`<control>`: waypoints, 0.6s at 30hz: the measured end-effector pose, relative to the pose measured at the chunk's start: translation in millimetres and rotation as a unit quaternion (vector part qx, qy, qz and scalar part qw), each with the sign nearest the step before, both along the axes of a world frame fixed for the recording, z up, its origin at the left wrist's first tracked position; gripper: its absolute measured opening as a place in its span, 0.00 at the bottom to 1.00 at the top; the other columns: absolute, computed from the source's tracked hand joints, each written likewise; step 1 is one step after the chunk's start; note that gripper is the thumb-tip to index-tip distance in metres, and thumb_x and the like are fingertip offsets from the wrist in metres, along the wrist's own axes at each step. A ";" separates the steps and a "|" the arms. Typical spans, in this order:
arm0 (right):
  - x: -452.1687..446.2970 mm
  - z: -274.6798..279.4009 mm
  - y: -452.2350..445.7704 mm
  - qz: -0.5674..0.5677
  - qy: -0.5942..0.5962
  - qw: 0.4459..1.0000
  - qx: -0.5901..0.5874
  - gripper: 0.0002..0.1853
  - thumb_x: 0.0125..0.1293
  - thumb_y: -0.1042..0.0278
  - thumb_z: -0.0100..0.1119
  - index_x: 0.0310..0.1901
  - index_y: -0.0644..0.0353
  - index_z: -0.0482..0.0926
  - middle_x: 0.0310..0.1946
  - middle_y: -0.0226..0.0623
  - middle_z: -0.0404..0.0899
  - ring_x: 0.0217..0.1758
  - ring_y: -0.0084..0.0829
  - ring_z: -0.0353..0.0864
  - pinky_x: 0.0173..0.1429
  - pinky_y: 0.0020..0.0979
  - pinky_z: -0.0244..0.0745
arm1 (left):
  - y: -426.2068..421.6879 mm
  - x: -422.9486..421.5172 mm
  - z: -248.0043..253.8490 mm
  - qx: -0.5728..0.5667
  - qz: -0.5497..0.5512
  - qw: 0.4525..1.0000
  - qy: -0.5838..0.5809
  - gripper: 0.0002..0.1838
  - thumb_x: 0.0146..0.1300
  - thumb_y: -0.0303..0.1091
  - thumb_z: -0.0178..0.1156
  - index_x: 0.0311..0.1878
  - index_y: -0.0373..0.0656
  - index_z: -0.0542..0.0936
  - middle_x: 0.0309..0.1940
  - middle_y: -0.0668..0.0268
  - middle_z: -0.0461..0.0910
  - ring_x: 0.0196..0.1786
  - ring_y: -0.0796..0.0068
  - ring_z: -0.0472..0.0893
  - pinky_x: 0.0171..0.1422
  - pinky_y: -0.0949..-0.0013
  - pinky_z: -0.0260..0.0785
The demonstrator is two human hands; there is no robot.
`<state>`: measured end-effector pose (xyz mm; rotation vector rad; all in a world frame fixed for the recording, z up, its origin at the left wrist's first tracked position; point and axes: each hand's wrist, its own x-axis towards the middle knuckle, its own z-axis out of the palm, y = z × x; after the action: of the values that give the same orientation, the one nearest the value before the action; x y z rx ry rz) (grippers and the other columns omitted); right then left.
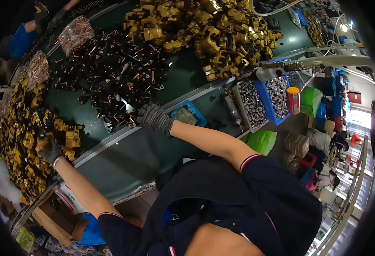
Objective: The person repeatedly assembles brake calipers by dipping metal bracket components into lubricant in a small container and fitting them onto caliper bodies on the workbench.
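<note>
My left hand [51,152], in a grey glove, is closed around a gold-coloured metal casting [45,140] at the edge of a heap of similar gold parts [25,158]. My right hand [156,120], in a grey knitted glove, has its fingers curled down at the near edge of a pile of small black parts [110,72] mixed with copper-coloured bolts. Whatever is under those fingers is hidden. Beside the right wrist lies a small blue tray [190,113] with clear packets in it. Silvery lever-like pieces [125,104] rest just left of this hand.
A larger heap of gold castings [221,34] covers the far bench. To the right are a power screwdriver [233,109], a bin of small metal fittings [251,102], a blue bin [272,98] and a red-yellow can [293,100]. Another person's gloved hand [58,18] shows top left.
</note>
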<state>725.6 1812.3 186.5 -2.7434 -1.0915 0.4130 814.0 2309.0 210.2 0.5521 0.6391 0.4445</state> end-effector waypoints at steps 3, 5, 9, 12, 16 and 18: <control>-11.2 24.9 -24.0 -0.106 -0.112 0.979 0.135 0.11 0.55 0.62 0.54 0.41 0.50 0.78 0.39 0.32 0.76 0.42 0.33 0.76 0.43 0.37 0.69 | -33.7 33.2 4.7 0.144 0.137 0.976 0.087 0.23 0.62 0.46 0.56 0.55 0.40 0.71 0.47 0.57 0.76 0.49 0.60 0.75 0.53 0.62 0.70; -32.1 68.4 -51.7 -0.164 -0.128 0.970 0.127 0.11 0.55 0.63 0.55 0.41 0.50 0.78 0.37 0.33 0.76 0.38 0.34 0.77 0.38 0.36 0.70 | -189.5 35.6 30.0 0.438 0.030 0.895 0.083 0.19 0.63 0.40 0.56 0.53 0.40 0.71 0.44 0.61 0.76 0.46 0.66 0.75 0.51 0.67 0.70; -82.8 51.2 -112.1 -0.279 -0.073 0.933 0.214 0.10 0.55 0.67 0.58 0.41 0.54 0.78 0.30 0.37 0.76 0.26 0.39 0.76 0.26 0.36 0.70 | -491.4 -8.3 19.0 0.614 -0.325 0.688 -0.210 0.23 0.54 0.35 0.67 0.52 0.40 0.72 0.41 0.65 0.76 0.38 0.74 0.76 0.45 0.68 0.71; -125.3 69.4 -143.3 -0.362 0.074 0.909 0.195 0.10 0.55 0.69 0.56 0.40 0.56 0.79 0.31 0.42 0.75 0.31 0.44 0.76 0.33 0.40 0.71 | -641.0 -18.4 4.7 0.533 -0.532 0.657 -0.026 0.39 0.47 0.57 0.68 0.54 0.37 0.70 0.40 0.58 0.78 0.41 0.65 0.78 0.46 0.66 0.71; -162.2 72.6 -173.7 -0.412 -0.018 0.888 0.205 0.09 0.54 0.73 0.57 0.38 0.57 0.79 0.29 0.44 0.75 0.32 0.45 0.76 0.32 0.40 0.70 | -709.8 29.4 -17.4 0.554 -0.616 0.542 0.142 0.45 0.41 0.72 0.60 0.41 0.31 0.77 0.34 0.50 0.80 0.37 0.60 0.80 0.40 0.60 0.72; -174.3 58.2 -176.8 -0.435 -0.018 0.868 0.240 0.09 0.53 0.74 0.57 0.39 0.58 0.78 0.29 0.45 0.74 0.32 0.45 0.76 0.32 0.39 0.70 | -701.6 41.9 5.1 0.509 -0.716 0.465 0.106 0.40 0.42 0.71 0.61 0.27 0.32 0.78 0.24 0.51 0.79 0.31 0.58 0.79 0.36 0.59 0.70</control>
<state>551.2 1635.5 244.6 -2.4375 0.1252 -0.0489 855.9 1607.4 215.3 2.0730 -0.1560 -1.0343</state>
